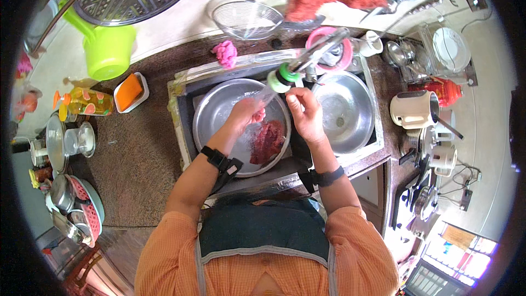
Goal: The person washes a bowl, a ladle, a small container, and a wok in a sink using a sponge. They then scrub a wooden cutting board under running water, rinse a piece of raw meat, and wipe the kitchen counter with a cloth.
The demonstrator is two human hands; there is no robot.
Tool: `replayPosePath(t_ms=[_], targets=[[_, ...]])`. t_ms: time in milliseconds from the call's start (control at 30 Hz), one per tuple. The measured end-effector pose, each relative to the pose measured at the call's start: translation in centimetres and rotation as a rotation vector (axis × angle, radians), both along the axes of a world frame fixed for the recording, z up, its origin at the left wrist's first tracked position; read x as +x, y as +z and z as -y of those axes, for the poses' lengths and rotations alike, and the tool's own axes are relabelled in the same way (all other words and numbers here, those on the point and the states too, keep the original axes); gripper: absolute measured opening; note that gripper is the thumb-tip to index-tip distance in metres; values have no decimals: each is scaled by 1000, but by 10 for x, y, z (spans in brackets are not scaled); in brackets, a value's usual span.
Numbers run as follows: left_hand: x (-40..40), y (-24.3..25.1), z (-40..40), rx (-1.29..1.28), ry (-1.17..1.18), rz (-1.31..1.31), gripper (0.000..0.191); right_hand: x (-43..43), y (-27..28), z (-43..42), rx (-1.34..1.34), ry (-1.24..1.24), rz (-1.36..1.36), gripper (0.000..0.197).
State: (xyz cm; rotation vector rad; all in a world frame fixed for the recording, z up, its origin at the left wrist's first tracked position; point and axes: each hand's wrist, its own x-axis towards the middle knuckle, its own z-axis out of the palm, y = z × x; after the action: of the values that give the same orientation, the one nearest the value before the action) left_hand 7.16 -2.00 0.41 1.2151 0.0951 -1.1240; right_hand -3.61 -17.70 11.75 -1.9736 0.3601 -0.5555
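Observation:
A large steel basin (200, 125) sits in the left part of the sink, with dark red meat (267, 142) lying in its lower right. My left hand (245, 114) is over this basin, its fingers curled under running water; whether anything is inside them is hidden. The water comes from a faucet nozzle (283, 77) with green and white rings, at the end of a metal spout (318, 49). Close below the nozzle is my right hand (306, 115), thumb apart from the bent fingers and nothing seen in it. A smaller steel basin (343, 111) stands to its right.
Behind the sink are a pink scrubber (225, 54), a pink bowl (348, 55) and a hanging wire strainer (248, 20). An orange sponge (130, 92) in a white dish, a soap bottle (92, 102) and a green dipper (109, 53) are at left. A beige kettle (413, 109) stands at right.

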Motion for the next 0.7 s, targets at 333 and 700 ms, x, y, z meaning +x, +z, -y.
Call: replayPosePath(t_ms=[333, 700], targets=[[-5, 4, 29, -41, 315, -12, 29, -244, -127, 251, -237, -782, -1138, 81], [-76, 88, 51, 192, -177, 210, 37, -310, -29, 253, 320, -502, -688, 27]])
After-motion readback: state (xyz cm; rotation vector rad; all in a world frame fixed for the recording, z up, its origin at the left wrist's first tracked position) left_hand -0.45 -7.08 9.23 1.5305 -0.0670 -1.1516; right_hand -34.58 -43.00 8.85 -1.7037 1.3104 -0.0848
